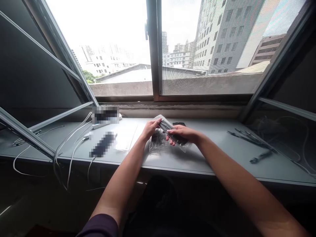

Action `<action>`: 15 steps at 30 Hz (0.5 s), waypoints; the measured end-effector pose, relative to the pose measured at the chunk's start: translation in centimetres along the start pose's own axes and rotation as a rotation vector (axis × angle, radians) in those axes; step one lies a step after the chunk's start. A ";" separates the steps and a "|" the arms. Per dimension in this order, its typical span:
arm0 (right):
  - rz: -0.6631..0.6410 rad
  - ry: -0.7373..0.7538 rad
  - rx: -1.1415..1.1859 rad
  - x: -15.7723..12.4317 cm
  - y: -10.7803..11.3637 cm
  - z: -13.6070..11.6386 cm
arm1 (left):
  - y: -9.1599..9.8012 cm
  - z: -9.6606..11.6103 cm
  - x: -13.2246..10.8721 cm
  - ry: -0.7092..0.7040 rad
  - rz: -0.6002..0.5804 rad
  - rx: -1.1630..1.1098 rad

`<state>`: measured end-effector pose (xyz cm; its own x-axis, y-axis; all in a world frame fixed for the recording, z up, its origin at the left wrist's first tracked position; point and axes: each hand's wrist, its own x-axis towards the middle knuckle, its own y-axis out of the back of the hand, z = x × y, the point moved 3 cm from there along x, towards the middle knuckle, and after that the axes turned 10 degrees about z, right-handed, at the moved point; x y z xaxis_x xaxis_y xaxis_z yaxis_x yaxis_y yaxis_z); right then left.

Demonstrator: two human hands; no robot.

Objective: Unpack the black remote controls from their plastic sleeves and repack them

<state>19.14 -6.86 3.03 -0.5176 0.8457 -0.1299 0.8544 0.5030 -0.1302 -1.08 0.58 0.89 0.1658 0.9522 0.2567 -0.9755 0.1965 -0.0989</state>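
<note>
Both hands hold one dark, flat object in a clear plastic bag [167,124] above the desk. My left hand [150,128] pinches its upper left end between thumb and fingers. At the lower right end, my right hand [183,133] has its fingers wrapped round it, and loose plastic hangs out below. What the bag contains is too dark to name. Beneath the hands lies another clear plastic bag [155,144], partly hidden by them. A small black item [179,124] rests on the desk just behind my right hand.
White sheets of paper [125,136] lie left of the hands, beside a blurred-out dark device [102,144]. White cables [71,158] hang over the desk's front edge. Several dark, thin tools [247,136] and a clear bag [268,125] lie at the right. A window [155,65] stands behind.
</note>
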 end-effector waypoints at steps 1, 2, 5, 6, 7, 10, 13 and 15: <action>-0.008 0.007 0.005 -0.1 0.0 -0.1 | -0.1 0.2 -0.1 0.001 -0.005 0.014; -0.016 0.015 0.010 -0.2 -0.1 -0.2 | -0.2 0.3 -0.2 0.005 -0.019 0.023; -0.036 0.026 0.013 -0.3 -0.3 -0.3 | -0.5 0.7 -0.6 0.014 -0.072 0.023; -0.040 0.023 0.009 -0.3 -0.3 -0.3 | -0.5 0.7 -0.7 0.014 -0.079 0.020; -0.040 0.019 0.004 -0.3 -0.3 -0.2 | -0.5 0.7 -0.7 0.011 -0.078 0.020; -0.019 0.000 -0.004 0.0 -0.2 0.0 | -0.4 0.4 -0.4 -0.019 -0.058 0.043; 0.016 -0.017 -0.006 0.3 0.0 0.1 | -0.2 0.2 0.0 -0.080 -0.003 0.066; 0.032 -0.015 -0.003 0.3 0.1 0.0 | -0.1 0.2 0.1 -0.101 0.045 0.062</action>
<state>19.09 -6.53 2.92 -0.4902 0.8589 -0.1483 0.8709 0.4759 -0.1223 -0.96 0.63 1.16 0.1094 0.9305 0.3496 -0.9892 0.1364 -0.0537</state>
